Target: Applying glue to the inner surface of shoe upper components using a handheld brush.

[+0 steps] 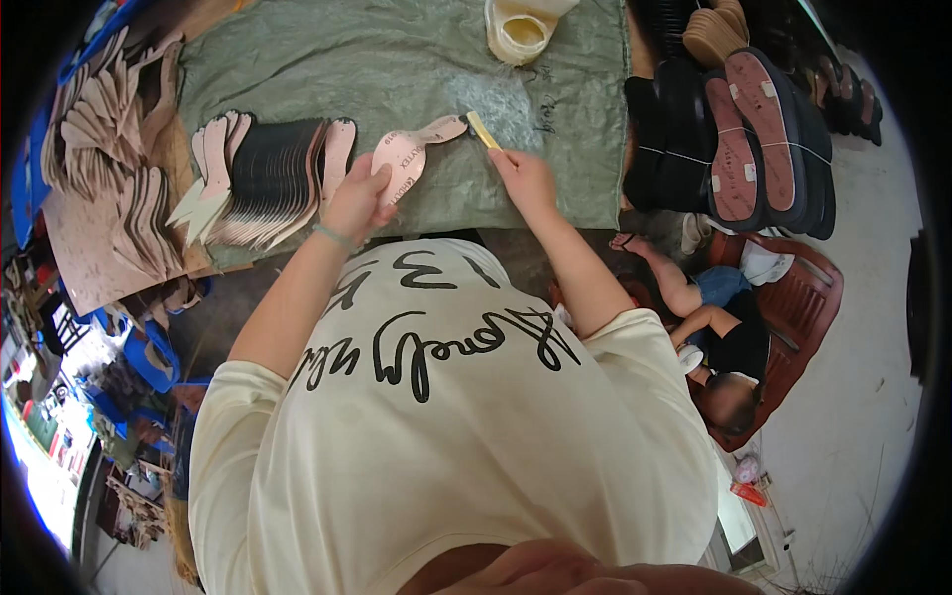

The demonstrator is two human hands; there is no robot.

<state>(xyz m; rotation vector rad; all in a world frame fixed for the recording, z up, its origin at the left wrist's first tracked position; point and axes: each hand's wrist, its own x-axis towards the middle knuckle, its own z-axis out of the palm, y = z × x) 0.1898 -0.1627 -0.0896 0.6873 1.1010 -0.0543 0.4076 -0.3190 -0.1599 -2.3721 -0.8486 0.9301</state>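
My left hand (359, 201) grips a pink shoe insole (399, 159) by its wide end. The insole's narrow end points up and right, above the green cloth. In my right hand (526, 180) is a flat yellow stick-like tool, perhaps a brush (483, 130), pinched between thumb and fingers. Its far tip lies close to the insole's narrow end; whether they touch I cannot tell. Left of my left hand, a fanned row of insoles (278, 174) with dark faces and pink ends lies on the cloth.
The green cloth (327, 59) has a shiny, whitish patch. A pale pot (521, 38) with a crusted yellow rim stands at the far edge. More insoles (104, 129) lie far left. Tied bundles of soles (769, 129) sit right. A person (729, 327) sits in a brown chair (808, 297) at right.
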